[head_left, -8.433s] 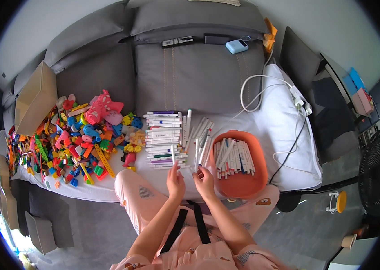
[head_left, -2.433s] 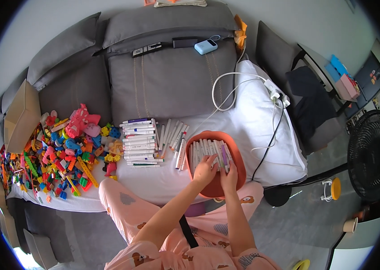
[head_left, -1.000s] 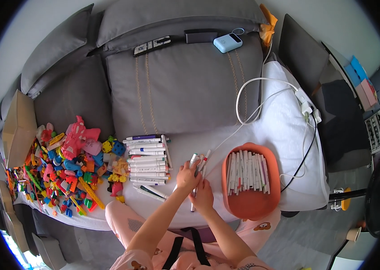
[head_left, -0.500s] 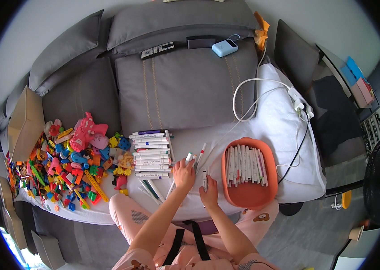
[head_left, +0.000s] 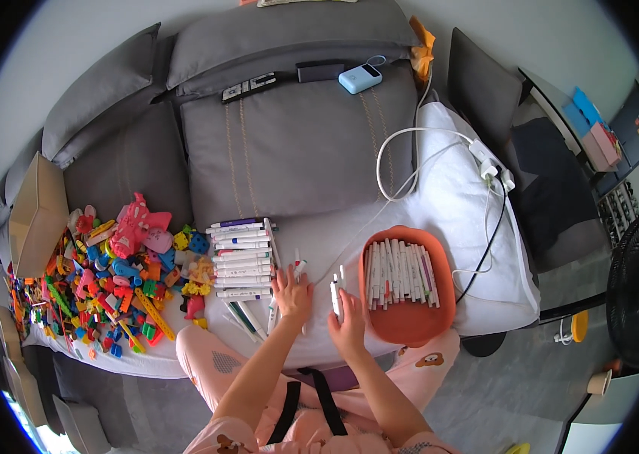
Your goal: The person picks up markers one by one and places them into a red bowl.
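My left hand (head_left: 294, 296) has its fingers spread over the white sheet, beside a stacked row of white markers (head_left: 242, 257). A short stretch of a loose marker (head_left: 300, 268) shows by its fingertips; the rest is hidden. My right hand (head_left: 347, 324) is closed round a white marker (head_left: 336, 295) that points up and away from me. Another pale marker end (head_left: 342, 273) sticks up by its fingers. To its right, an orange tub (head_left: 403, 331) holds many white markers (head_left: 399, 274) lying side by side. More loose markers (head_left: 248, 319) lie left of my left hand.
A heap of colourful toys (head_left: 119, 276) spreads on the left, next to a beige box (head_left: 38, 216). Grey cushions (head_left: 297, 151) line the back, with a remote (head_left: 249, 87) and light-blue power bank (head_left: 359, 78). White cables run to a power strip (head_left: 491, 163) at right.
My left hand has moved left and spread its fingers, apart from the markers it was pinching. The marker in my right hand is lifted more into view. The whole view has shifted slightly.
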Motion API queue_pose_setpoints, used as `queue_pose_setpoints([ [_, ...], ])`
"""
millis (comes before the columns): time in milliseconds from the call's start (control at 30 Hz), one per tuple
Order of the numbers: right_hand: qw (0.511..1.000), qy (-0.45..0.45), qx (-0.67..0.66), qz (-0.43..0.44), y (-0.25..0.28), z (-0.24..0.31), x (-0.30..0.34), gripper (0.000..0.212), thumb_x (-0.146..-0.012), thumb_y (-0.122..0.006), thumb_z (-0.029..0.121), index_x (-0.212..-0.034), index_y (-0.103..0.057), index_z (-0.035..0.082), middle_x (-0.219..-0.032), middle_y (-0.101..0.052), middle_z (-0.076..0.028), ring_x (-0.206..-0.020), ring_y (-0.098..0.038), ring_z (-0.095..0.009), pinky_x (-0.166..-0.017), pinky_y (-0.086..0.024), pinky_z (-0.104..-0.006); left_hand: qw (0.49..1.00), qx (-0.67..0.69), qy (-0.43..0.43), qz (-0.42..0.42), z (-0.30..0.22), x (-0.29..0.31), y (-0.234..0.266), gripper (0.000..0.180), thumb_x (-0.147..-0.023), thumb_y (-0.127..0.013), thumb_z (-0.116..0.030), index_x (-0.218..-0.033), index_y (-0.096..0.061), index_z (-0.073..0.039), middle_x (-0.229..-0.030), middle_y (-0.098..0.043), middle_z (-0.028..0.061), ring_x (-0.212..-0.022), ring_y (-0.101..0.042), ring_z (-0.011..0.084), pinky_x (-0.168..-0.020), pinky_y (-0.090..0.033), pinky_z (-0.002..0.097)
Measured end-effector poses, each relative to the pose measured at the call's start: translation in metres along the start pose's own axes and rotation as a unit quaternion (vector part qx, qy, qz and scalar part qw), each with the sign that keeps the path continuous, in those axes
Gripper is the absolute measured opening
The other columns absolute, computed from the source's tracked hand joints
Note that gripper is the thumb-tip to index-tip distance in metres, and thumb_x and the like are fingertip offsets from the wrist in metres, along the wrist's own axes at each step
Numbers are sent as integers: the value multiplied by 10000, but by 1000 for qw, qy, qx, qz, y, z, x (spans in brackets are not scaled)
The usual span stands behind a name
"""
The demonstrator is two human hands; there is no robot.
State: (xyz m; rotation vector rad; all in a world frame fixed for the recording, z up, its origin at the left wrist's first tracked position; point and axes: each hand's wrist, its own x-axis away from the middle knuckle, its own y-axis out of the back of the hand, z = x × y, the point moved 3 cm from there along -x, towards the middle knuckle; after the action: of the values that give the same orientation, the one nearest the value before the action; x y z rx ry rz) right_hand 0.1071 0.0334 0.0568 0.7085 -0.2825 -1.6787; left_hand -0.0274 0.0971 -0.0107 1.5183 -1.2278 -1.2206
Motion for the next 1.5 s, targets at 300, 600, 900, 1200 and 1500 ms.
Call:
queue_pose_setpoints([
  [300,992,-49,80,86,-29,-56,11,503,-788,-609,102,-1250,-452,-20,-1145,-512,-243,-1071,-488,-399,-910,-412,-437,999,10,-31,15,-15,-34,-2,188,-746,-658,-214,-859,-676,-65,-1023,-595,45,-1050,-478,253,-869,-370,417],
  [600,872,-198,-442,-67,23,-17,-30,387,-947,-522,215,-1202,-484,-74,-979,-598,-123,-924,-573,-168,-792,-442,-259,890,354,-226,-177,-94,25,105,219,-676,-647,-53,-892,-615,-65,-937,-614,67,-877,-557,280,-758,-422,393],
  [900,854,-273,-301,-324,179,-71,-6,347,-972,-479,283,-1140,-566,-9,-819,-642,-68,-744,-584,-119,-714,-470,-259,847,398,-343,-79,-189,46,106,272,-791,-612,-132,-1055,-625,-66,-1048,-586,88,-937,-530,293,-842,-417,401],
  [1200,820,-257,-115,-499,222,-175,28,262,-955,-475,171,-1146,-581,26,-848,-656,-62,-673,-574,-133,-594,-474,-258,891,344,-291,-62,-176,50,67,229,-766,-626,-54,-993,-628,-86,-1008,-601,71,-952,-547,288,-843,-429,407],
  [1500,909,-219,274,-227,208,-147,20,193,-889,-533,199,-966,-672,90,-884,-682,-123,-757,-635,-322,-677,-499,-396,884,318,-343,10,-213,42,62,421,-801,-549,-47,-1221,-514,-38,-1224,-516,172,-1040,-530,353,-874,-445,444],
])
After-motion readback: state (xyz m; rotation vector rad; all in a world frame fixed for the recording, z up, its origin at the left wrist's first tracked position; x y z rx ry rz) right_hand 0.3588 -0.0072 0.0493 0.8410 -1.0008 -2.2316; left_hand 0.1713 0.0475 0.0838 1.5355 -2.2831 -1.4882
